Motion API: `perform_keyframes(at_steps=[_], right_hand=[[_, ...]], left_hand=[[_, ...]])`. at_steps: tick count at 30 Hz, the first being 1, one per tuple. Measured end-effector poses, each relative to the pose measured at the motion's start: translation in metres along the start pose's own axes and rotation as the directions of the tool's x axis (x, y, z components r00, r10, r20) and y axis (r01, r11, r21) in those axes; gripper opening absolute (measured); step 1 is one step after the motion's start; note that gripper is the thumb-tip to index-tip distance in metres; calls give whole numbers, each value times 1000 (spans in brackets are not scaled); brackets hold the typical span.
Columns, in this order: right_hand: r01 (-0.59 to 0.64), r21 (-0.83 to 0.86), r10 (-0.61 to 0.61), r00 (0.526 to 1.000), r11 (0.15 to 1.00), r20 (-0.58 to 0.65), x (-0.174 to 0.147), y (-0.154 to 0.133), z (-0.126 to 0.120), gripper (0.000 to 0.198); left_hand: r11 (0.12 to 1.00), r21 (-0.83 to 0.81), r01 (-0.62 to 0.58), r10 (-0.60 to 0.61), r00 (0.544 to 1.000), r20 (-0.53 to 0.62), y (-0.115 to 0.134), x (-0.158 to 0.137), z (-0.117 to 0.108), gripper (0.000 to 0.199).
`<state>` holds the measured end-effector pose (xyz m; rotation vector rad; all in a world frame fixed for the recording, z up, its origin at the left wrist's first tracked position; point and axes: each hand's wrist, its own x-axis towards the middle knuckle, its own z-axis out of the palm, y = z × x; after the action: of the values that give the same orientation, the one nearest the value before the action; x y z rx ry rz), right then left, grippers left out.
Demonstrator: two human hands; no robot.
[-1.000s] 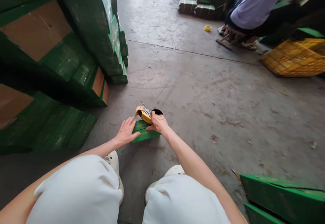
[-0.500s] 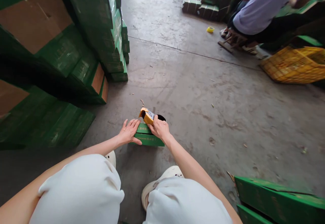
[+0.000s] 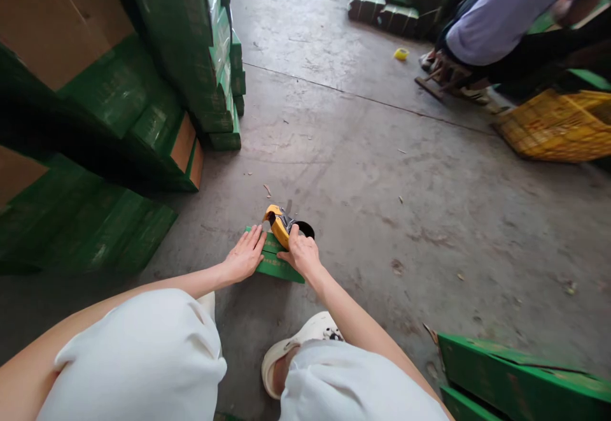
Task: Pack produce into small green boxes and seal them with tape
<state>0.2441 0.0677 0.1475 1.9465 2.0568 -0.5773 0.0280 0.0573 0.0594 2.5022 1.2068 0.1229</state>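
On the concrete floor between my feet stands a small green cardboard box (image 3: 281,269). My left hand (image 3: 244,254) lies flat on its left end, fingers stretched out. My right hand (image 3: 303,252) is wrapped round a yellow and black tape dispenser (image 3: 280,225), held tilted over the top of the box. The dispenser's front end reaches close to my left fingertips, where a bit of clear tape seems to show. My right fingers and palm hide part of the dispenser and the box's right end.
Stacked green boxes (image 3: 157,45) rise on the left. More green boxes (image 3: 515,376) lie at the lower right. A person (image 3: 506,20) sits on a low stool at the upper right, near a yellow crate (image 3: 563,125). A yellow tape roll (image 3: 401,54) lies on the floor.
The box has turned slightly and tilted. My left thumb has come off its front face, and the tape dispenser has swung a little, its front now nearer to me over the box top.
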Motion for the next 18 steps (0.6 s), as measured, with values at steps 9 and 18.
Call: perform_keyframes(at_steps=[9, 18], right_hand=[[60, -60, -63, 996, 996, -58, -3, -5, 7, 89], [-4, -11, 2, 973, 1000, -232, -14, -6, 20, 43]], left_hand=[[986, 104, -133, 131, 991, 26, 5, 7, 0, 140], [940, 100, -326, 328, 945, -1, -6, -2, -12, 122]])
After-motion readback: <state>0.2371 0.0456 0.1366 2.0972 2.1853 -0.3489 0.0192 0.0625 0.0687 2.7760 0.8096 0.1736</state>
